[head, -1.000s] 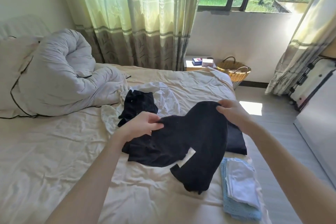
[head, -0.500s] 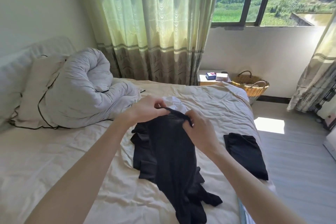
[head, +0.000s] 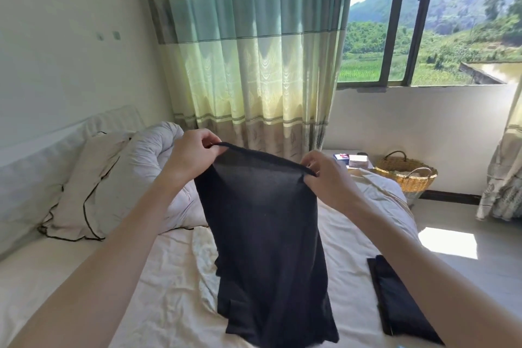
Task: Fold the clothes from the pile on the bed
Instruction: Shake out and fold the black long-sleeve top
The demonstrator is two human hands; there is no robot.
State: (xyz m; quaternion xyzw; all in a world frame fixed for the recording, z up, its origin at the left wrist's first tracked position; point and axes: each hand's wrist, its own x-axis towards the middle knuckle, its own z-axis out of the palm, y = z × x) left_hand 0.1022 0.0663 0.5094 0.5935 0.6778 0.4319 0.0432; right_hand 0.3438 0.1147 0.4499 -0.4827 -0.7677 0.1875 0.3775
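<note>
A black garment [head: 268,248] hangs in the air above the bed [head: 175,291], held up by its top edge. My left hand [head: 195,155] pinches the left corner of that edge, and my right hand [head: 324,178] pinches the right corner. The cloth drapes straight down and its lower end reaches the sheet. A folded black piece [head: 401,299] lies flat on the bed at the right, apart from both hands. The rest of the pile is hidden behind the hanging garment.
A rolled white duvet [head: 152,155] and a pillow [head: 84,192] lie at the head of the bed on the left. A wicker basket [head: 406,175] stands on the floor by a small bedside table [head: 353,161]. Curtains [head: 254,65] hang behind the bed.
Both hands have lifted the black garment off the bed and spread apart along its top edge, so it now hangs down. My view has tilted upward.
</note>
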